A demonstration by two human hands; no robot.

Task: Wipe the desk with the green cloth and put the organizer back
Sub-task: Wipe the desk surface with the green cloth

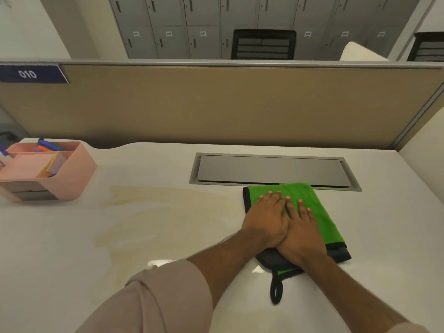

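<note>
A green cloth [319, 212] with a dark edge and a black hanging loop lies flat on the white desk [168, 236], right of centre. My left hand [266, 219] and my right hand [301, 234] both press flat on it, side by side, fingers extended, the left partly overlapping the right. A pink organizer [69, 174] with pens and sticky notes stands at the desk's far left edge. A faint brownish smear shows on the desk between the organizer and the cloth.
A grey cable tray lid [271, 170] is set into the desk just behind the cloth. A tan partition [216, 104] closes the desk's back; a side panel stands at the right. Lockers and black chairs are beyond.
</note>
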